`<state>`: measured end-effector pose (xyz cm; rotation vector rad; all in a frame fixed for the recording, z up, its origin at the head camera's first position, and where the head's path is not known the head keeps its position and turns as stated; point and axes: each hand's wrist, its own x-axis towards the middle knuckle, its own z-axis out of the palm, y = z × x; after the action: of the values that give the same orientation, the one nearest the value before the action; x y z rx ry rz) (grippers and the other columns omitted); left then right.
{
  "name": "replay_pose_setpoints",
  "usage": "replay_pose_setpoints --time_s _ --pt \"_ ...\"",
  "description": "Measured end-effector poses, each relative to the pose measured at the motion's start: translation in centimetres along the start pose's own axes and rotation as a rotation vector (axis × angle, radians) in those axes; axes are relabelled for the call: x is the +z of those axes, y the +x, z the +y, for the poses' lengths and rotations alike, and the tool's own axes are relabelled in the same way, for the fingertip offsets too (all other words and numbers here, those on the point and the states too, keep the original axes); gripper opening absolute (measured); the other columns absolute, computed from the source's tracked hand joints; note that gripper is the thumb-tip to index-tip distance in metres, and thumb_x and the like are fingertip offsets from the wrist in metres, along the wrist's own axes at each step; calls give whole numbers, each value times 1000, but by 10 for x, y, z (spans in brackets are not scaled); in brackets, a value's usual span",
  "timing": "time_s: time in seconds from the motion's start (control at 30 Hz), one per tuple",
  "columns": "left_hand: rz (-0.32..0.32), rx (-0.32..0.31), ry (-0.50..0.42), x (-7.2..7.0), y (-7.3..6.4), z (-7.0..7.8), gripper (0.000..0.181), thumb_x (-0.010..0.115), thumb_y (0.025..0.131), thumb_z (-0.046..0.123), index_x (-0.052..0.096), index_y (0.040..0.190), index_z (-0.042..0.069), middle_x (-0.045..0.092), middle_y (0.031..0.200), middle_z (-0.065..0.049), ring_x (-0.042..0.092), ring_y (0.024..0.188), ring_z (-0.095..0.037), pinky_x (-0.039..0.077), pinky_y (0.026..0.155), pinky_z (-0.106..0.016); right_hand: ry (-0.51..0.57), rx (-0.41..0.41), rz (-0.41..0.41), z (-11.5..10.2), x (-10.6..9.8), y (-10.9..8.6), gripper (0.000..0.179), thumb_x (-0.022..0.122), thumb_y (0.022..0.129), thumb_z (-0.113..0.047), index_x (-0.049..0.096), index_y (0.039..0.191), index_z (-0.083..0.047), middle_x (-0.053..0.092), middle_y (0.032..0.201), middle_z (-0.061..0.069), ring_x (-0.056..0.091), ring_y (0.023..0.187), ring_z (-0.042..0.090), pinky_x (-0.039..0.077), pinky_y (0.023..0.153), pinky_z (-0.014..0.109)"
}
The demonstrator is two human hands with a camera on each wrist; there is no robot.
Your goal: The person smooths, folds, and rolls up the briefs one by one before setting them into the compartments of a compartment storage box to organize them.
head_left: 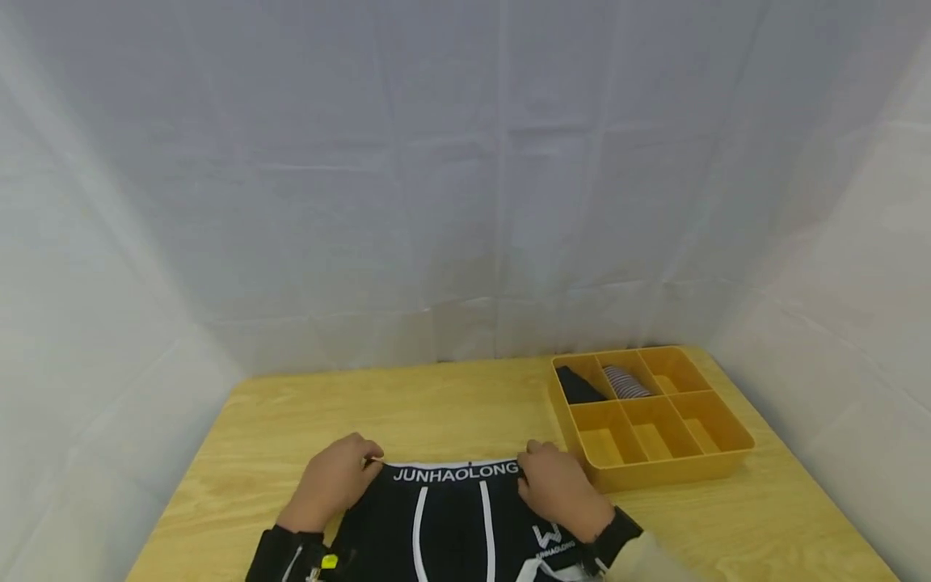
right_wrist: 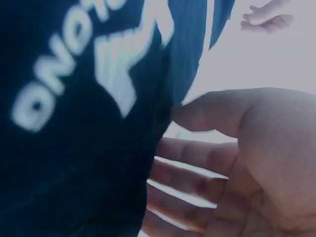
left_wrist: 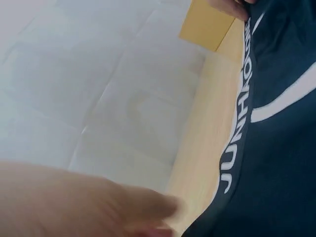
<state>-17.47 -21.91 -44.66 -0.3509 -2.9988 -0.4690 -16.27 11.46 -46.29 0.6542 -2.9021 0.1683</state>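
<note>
Black boxer briefs point(head_left: 452, 525) with white stripes and a lettered waistband lie spread in front of me, waistband on the far side. At the left end of the waistband, my left hand point(head_left: 330, 483) pinches the corner between thumb and fingers. My right hand point(head_left: 562, 495) holds the opposite end, its knuckles up. The right wrist view shows the thumb point(right_wrist: 212, 113) at the dark fabric's edge, with the other fingers spread behind it. In the left wrist view the left hand point(left_wrist: 98, 202) is blurred beside the waistband corner.
A yellow box point(head_left: 672, 470) with several compartments stands to the right, close by my right hand. A dark folded cloth point(head_left: 578, 386) and a striped one point(head_left: 624, 383) sit in its back row. White sheeting point(head_left: 465, 202) surrounds the wooden table point(head_left: 407, 404).
</note>
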Motion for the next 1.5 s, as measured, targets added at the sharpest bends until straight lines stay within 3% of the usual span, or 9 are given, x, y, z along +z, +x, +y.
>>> replay_pose_setpoints --time_s 0.17,0.33,0.5,0.77,0.97,1.1,1.23,1.37,1.5 --pt "-148 -42 73 -1 -12 17 15 80 90 23 79 95 9 62 87 -2 60 76 -18 55 74 -44 20 3 -101 -4 -6 -6 17 79 87 -23 71 84 -8 53 78 3 54 68 22 48 59 39" --pt "-164 -54 105 -6 -13 30 23 78 89 27 70 76 10 62 80 -4 56 67 -18 50 63 -41 17 -32 -29 0 -14 -5 30 77 84 -21 59 62 -15 51 68 0 50 57 18 41 50 36" --pt "-189 -64 86 -11 -18 35 34 77 89 25 58 63 13 54 67 -1 49 59 -17 43 55 -36 11 11 -136 -8 -19 -8 34 77 87 -28 59 61 -14 54 68 0 52 56 18 44 52 38" --pt "-125 -48 79 -6 -16 28 25 75 91 21 65 70 12 59 73 -1 52 62 -16 45 57 -38 -41 19 -119 -18 -20 -9 34 79 85 -30 62 64 -11 56 66 3 55 57 22 48 55 42" --pt "33 -201 -103 2 -7 6 12 68 90 12 63 80 7 57 71 -2 53 62 -18 44 55 -37 -25 -10 -97 -12 -20 -6 35 80 85 -28 59 62 -12 55 64 2 55 55 21 47 53 42" --pt "-51 -307 -225 -1 3 -7 27 68 90 15 56 66 9 49 61 -1 47 54 -18 34 51 -31 -12 -15 -80 -4 -21 -1 35 79 85 -26 56 62 -13 54 63 2 54 54 20 47 53 43" --pt "-160 -267 -320 2 19 -13 39 69 88 12 49 54 14 41 52 4 39 48 -13 30 48 -27 6 41 -128 -3 -25 3 33 78 88 -28 58 66 -13 53 65 1 52 56 19 46 55 42" --pt "-230 -241 -386 8 32 -16 42 70 87 9 48 52 14 39 49 6 37 45 -11 28 46 -25 37 6 -139 -32 -31 5 28 76 90 -30 61 71 -14 55 68 0 53 59 17 45 53 38" --pt "-285 -266 -420 12 38 -18 39 71 88 10 52 54 12 44 51 4 41 46 -12 31 47 -25 55 -215 -197 -96 -27 3 27 74 92 -35 63 73 -22 55 67 -7 54 60 9 43 51 31"
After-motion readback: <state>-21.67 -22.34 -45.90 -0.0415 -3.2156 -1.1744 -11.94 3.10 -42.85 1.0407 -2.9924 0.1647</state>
